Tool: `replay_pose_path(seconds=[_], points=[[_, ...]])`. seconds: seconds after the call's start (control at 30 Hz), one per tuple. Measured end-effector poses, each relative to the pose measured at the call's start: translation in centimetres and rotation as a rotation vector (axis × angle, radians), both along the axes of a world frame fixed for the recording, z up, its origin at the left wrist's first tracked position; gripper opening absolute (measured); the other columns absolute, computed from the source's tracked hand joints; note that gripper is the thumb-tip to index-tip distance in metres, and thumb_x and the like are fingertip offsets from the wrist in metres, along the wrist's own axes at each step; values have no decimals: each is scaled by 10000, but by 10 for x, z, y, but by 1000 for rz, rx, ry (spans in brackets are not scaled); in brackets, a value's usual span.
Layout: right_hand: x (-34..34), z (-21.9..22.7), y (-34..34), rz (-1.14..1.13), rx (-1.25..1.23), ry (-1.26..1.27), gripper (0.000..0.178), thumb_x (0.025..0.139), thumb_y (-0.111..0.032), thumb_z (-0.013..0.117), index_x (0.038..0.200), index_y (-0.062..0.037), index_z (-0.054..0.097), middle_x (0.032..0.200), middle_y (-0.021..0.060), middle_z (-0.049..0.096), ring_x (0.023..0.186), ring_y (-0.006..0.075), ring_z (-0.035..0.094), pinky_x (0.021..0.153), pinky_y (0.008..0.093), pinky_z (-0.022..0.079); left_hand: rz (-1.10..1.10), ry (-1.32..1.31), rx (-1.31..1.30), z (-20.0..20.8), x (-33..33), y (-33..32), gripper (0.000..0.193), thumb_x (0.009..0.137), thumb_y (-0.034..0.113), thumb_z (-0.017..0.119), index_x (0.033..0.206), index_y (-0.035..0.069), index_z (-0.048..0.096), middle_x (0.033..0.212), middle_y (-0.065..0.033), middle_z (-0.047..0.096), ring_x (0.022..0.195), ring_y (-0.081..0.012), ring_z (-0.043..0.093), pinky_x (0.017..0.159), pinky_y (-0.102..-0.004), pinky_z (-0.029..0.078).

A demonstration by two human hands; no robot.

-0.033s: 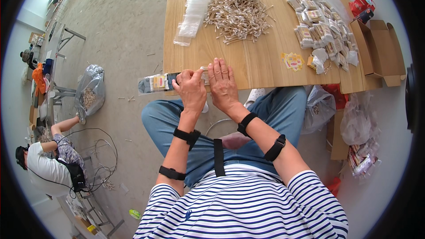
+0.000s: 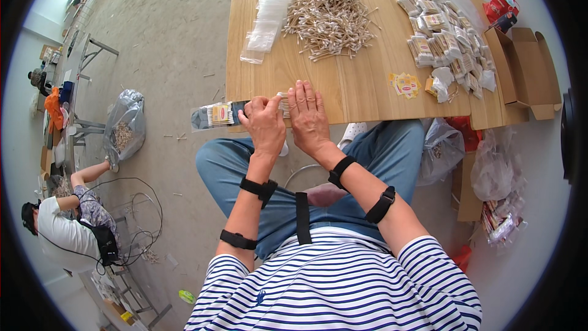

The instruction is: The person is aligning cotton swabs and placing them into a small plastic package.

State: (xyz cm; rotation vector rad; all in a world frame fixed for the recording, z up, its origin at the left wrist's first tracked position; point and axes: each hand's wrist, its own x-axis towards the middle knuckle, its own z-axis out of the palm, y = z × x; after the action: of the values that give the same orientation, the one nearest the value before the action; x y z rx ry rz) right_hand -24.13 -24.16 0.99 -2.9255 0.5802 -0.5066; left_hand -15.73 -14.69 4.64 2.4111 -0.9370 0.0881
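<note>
At the table's near edge, a short row of cotton swabs (image 2: 284,105) lies between my two hands. My left hand (image 2: 266,124) has its fingers bent and closed on the left side of the row, thumb pointing left. Flat and palm down, my right hand (image 2: 309,119) presses against the row's right side, fingers stretched out. To the left of my left hand, a clear bag of swabs with a yellow label card (image 2: 220,114) rests on a dark grey strip at the table corner. My fingers hide part of the swabs.
A large heap of loose swabs (image 2: 334,15) covers the far middle of the table (image 2: 361,89). Clear plastic bags (image 2: 264,27) lie left of it. Label cards (image 2: 405,85), filled swab packs (image 2: 450,40) and an open carton (image 2: 523,73) sit to the right. A person (image 2: 76,233) works at far left.
</note>
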Motion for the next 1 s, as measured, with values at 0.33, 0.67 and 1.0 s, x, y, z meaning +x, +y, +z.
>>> replay_pose_path(seconds=[0.33,0.67,1.0], points=[[0,1,0,-2,7,33,719,834,-113,599,1496,33,358,1582,238,316,1507,378,247,1228,497,188,-101,-100,179,1,-8,5,469,870,100,626,1337,98,590,1365,-108,524,1384,-309,404,1127,-685,195],[1,-3,0,-18,-56,35,669,889,-220,574,1486,19,388,1582,227,319,1512,375,230,1238,508,169,-309,-86,302,-5,-20,15,750,834,130,574,1540,19,348,1638,-122,282,1540,-268,200,1164,-697,23],[-11,31,-18,139,239,98,799,773,-174,719,1468,59,401,1566,289,312,1496,412,254,1216,493,229,-257,-193,318,-20,-24,16,775,839,74,565,1568,50,304,1656,-104,246,1545,-249,193,1195,-649,27]])
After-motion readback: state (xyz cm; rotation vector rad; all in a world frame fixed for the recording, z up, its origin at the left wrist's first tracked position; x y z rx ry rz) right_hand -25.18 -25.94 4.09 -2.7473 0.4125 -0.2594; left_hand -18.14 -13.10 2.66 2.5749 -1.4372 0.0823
